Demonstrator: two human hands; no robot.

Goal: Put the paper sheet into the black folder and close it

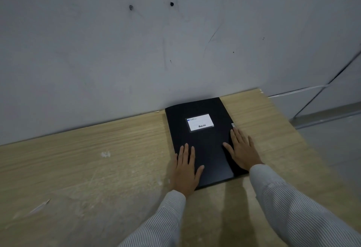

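Head view: a closed black folder (pixel 205 145) lies on a wooden table (pixel 97 168) against a grey wall (pixel 117 51). Left hand (pixel 186 170) and right hand (pixel 242 149) rest flat on its cover, fingers spread, holding nothing. No paper sheet shows.

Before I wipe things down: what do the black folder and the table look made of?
Black folder: probably plastic, matte with a faint sheen; thin, flat cover carrying a white label. Table: pale wood-grain top, likely laminate or veneer; straight printed-looking grain, scuffs and whitish marks. Real wood cannot be ruled out.
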